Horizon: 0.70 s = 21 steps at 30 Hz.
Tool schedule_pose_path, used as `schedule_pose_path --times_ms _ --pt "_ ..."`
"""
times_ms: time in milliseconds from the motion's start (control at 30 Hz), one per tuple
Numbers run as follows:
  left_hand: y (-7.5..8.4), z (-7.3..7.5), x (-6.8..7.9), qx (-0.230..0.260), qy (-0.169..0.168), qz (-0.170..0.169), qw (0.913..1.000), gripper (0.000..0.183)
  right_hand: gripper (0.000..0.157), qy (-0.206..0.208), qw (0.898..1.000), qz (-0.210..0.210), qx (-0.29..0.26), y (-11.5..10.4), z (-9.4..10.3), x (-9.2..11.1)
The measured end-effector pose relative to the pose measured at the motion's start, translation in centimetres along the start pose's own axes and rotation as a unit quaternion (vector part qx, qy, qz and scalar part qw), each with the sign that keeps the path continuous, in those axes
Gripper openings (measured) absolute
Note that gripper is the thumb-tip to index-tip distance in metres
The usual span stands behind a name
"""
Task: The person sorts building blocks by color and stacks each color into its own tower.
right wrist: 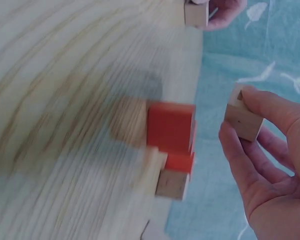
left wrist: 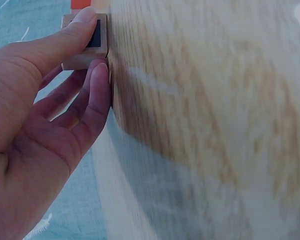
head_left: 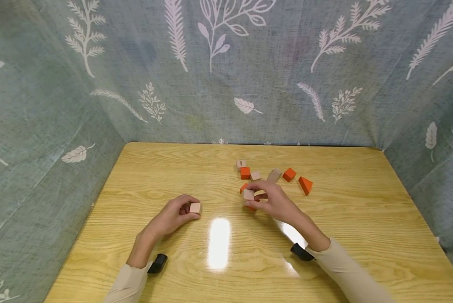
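My left hand (head_left: 175, 213) pinches a plain wooden cube (head_left: 195, 208) at the left-centre of the table. In the left wrist view this cube (left wrist: 78, 62) sits against the tabletop, and a dark marking shows on the side by the thumb. My right hand (head_left: 273, 201) holds a second wooden cube (head_left: 249, 194) between thumb and fingers. The right wrist view shows that cube (right wrist: 245, 119) raised off the table. Below it in the head view, orange blocks (head_left: 243, 187) are partly hidden by the right hand and its cube.
Behind the right hand lie an orange cube (head_left: 245, 173), a wooden block with a dark mark (head_left: 241, 164), a small wooden block (head_left: 255, 176) and a larger one (head_left: 275, 175). Further right are another orange block (head_left: 289, 174) and an orange triangle (head_left: 306, 185). Patterned cloth (head_left: 219, 92) surrounds the table.
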<state>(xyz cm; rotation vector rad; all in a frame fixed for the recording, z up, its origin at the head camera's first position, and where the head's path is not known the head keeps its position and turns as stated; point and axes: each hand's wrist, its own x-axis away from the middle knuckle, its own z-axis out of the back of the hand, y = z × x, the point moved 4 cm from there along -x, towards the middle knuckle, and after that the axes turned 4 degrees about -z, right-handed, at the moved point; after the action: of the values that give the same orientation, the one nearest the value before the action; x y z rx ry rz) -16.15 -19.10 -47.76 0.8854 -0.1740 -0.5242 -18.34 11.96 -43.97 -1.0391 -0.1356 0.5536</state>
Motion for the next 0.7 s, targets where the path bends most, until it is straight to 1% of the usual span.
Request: schedule_pose_path --times_ms 133,300,433,533,700 --pt "0.0 0.1 -0.2 0.004 -0.002 -0.002 1.0000 0.035 0.031 -0.015 1.000 0.015 0.001 -0.6 -1.3 -0.7" --pt "-0.1 0.1 -0.2 -0.001 -0.003 -0.005 1.0000 0.035 0.033 -0.035 0.999 0.010 0.008 -1.2 -2.9 -1.5" --pt "-0.1 0.1 -0.3 -0.003 -0.002 -0.008 1.0000 0.035 0.034 -0.059 0.998 0.009 -0.008 -1.3 -4.1 -2.0" --pt "-0.1 0.1 -0.4 -0.003 0.000 -0.011 0.9999 0.034 0.031 -0.077 0.997 0.012 -0.020 -1.4 -5.1 -2.5" --pt "-0.1 0.1 -0.4 -0.002 0.005 -0.013 0.9999 0.034 0.030 -0.099 0.995 0.006 0.006 -1.7 -6.5 -3.4"
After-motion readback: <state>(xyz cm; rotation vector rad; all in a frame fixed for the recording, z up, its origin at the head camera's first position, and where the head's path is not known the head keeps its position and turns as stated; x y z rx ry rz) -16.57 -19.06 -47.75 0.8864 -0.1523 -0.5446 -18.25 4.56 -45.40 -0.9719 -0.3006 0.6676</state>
